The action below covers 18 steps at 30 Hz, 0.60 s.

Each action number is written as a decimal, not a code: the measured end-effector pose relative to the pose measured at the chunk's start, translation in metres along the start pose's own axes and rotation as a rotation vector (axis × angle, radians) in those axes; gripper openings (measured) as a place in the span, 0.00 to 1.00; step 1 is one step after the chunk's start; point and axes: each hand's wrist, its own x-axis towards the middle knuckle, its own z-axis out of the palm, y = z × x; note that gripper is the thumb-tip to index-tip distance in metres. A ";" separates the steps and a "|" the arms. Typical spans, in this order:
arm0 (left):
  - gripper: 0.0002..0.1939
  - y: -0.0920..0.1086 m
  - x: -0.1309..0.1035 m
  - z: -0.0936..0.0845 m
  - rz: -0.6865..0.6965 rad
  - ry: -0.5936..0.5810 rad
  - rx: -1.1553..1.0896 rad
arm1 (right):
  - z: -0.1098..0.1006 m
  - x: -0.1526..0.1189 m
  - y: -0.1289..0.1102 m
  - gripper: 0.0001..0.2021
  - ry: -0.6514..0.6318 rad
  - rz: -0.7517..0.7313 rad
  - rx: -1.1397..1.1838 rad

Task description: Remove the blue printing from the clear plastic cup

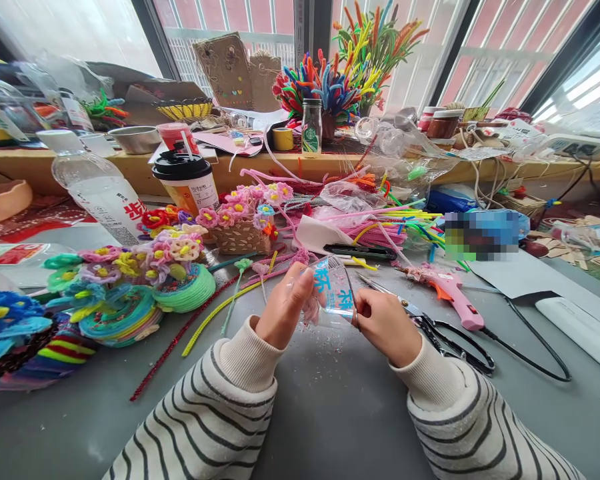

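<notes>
My left hand (287, 301), its fingers closed, grips one side of a clear plastic wrapper (336, 291) with blue printed characters. My right hand (389, 321) pinches the wrapper's opposite edge, so it stretches between both hands above the grey table (330, 413). Something pale pink shows by my left fingers; I cannot make out what it is. Small glittery bits lie on the table below. Just beyond my right hand are black-handled scissors (443, 340) and a pink glue gun (453, 299). A black utility knife (361, 252) lies behind the wrapper.
Pipe-cleaner flower pots (185, 288) crowd the left, near a tilted plastic bottle (97, 193) and a lidded paper cup (187, 180). Loose pipe cleaners (370, 227) are heaped at the back. The glue gun's cord (535, 370) loops to the right. A cluttered wooden ledge (240, 172) runs behind.
</notes>
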 end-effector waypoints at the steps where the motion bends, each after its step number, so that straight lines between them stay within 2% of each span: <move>1: 0.23 0.000 -0.001 0.000 0.006 -0.006 0.023 | 0.000 0.000 0.001 0.13 -0.012 -0.012 -0.025; 6: 0.21 -0.001 -0.002 -0.002 0.050 -0.024 0.128 | 0.000 0.001 0.006 0.12 -0.088 -0.028 -0.089; 11: 0.21 0.003 -0.002 -0.003 0.036 -0.033 0.161 | -0.003 0.002 0.006 0.13 -0.149 -0.033 -0.029; 18: 0.22 0.005 -0.002 -0.003 -0.002 -0.037 0.111 | -0.005 0.001 0.001 0.14 -0.076 0.019 0.035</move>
